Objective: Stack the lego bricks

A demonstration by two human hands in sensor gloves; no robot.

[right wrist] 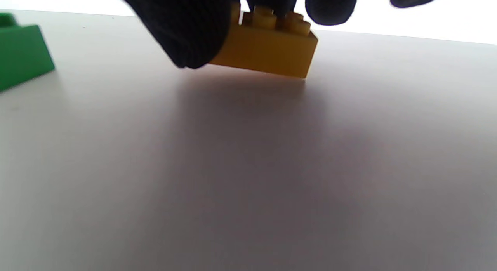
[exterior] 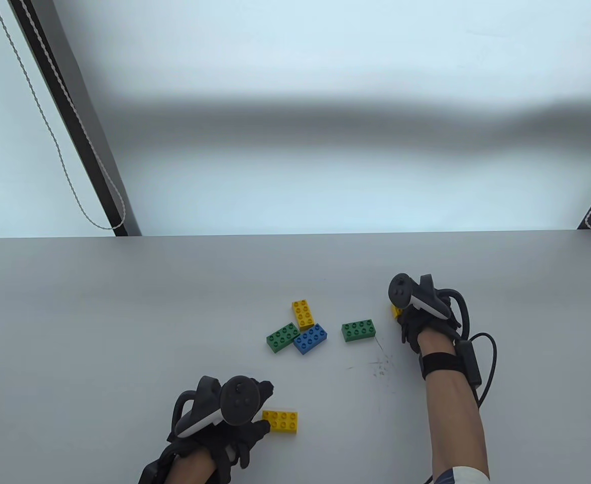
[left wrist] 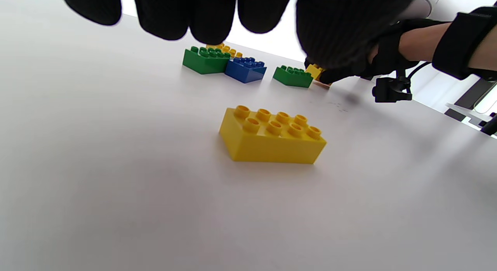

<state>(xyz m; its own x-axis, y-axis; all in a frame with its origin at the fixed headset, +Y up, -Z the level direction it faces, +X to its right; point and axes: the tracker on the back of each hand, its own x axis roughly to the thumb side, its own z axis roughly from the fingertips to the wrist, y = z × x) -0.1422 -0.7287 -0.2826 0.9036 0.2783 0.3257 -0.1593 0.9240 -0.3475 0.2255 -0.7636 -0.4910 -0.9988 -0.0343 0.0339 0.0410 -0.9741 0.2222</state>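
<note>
A yellow brick (exterior: pixel 281 421) lies flat near the front of the table, studs up; it also shows in the left wrist view (left wrist: pixel 273 141). My left hand (exterior: pixel 261 406) is just left of it, and its fingers (left wrist: pixel 209 14) hang above it without touching. My right hand (exterior: pixel 401 315) pinches a second yellow brick (exterior: pixel 395 311), which is mostly hidden under the glove. In the right wrist view the thumb (right wrist: pixel 186 30) and fingers hold this brick (right wrist: pixel 268 46) slightly tilted, low at the table surface.
A green brick (exterior: pixel 358 330) lies just left of the right hand. A cluster of a yellow brick (exterior: pixel 303 314), a green brick (exterior: pixel 282 337) and a blue brick (exterior: pixel 310 339) sits in the middle. The table's far edge (exterior: pixel 295 237) lies beyond them.
</note>
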